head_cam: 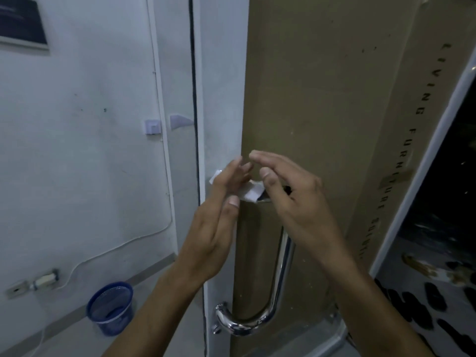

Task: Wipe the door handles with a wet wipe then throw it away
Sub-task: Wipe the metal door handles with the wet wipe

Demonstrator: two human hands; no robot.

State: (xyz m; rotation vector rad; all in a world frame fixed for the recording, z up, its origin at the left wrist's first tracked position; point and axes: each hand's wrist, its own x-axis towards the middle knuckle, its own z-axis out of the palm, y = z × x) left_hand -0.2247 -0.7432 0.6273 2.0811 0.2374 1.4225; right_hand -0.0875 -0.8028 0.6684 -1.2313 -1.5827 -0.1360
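A chrome U-shaped pull handle (279,276) runs down the door, which is covered with brown cardboard (322,112). A small white wet wipe (251,193) is crumpled at the handle's upper end. My left hand (219,215) holds the wipe's left side, with fingers spread and the thumb pressing it. My right hand (293,202) hovers just right of the wipe, its fingers curved and apart over the handle's top. Whether the right hand touches the wipe is unclear. The upper mount of the handle is hidden behind my hands.
A blue mesh waste bin (111,307) stands on the floor at the lower left, against the white wall (77,150). A white cable trails down the wall towards a socket (33,282). At right, the door frame borders a dark patterned floor area (438,292).
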